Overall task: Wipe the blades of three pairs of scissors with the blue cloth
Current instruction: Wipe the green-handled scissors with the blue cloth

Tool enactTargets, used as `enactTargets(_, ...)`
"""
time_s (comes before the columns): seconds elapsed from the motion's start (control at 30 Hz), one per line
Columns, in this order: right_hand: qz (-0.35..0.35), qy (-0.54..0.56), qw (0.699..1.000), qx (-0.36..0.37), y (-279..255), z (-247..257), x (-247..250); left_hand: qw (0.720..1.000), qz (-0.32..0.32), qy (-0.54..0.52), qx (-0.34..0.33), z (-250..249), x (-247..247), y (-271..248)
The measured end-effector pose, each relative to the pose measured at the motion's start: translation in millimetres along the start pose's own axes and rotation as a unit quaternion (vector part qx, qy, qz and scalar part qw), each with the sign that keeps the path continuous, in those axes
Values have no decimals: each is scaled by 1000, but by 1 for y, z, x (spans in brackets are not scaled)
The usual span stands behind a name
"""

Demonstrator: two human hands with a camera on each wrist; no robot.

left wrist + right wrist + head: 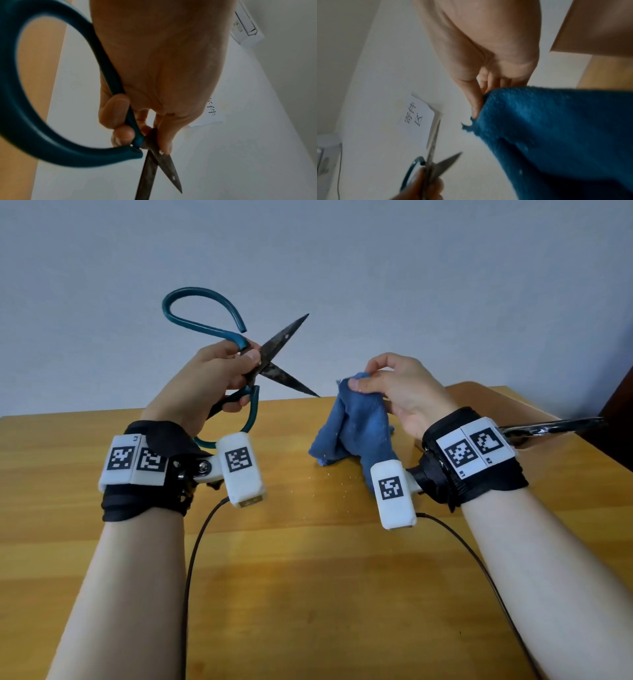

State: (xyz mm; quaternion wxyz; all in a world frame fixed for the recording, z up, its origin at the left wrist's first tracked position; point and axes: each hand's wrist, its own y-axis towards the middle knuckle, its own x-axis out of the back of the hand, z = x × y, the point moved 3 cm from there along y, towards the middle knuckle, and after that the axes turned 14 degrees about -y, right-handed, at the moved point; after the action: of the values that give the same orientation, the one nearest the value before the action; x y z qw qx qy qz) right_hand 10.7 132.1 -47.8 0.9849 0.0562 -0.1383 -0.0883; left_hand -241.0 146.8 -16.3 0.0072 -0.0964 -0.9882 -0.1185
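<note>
My left hand grips a large pair of teal-handled scissors near the pivot, lifted above the table. Its dark, stained blades are spread apart and point right, toward the cloth. My right hand pinches the top of the blue cloth, which hangs down with its lower end on the table. The cloth is a short way right of the blade tips and does not touch them. A second pair of scissors with shiny metal blades lies on the table behind my right wrist.
The wooden table carries small crumbs near the cloth. Black cables run from both wrist cameras toward the near edge. A plain wall stands behind the table, with a paper sign on it. A dark object shows at the far right edge.
</note>
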Motion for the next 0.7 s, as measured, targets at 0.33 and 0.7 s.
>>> enactTargets(0.33, -102, 120, 986, 50, -4, 14, 3, 985, 59, 160, 30, 8, -17, 2)
enactTargets(0.7, -41, -107, 982, 149, -11, 19, -24, 950, 148, 273, 35, 7, -38, 0)
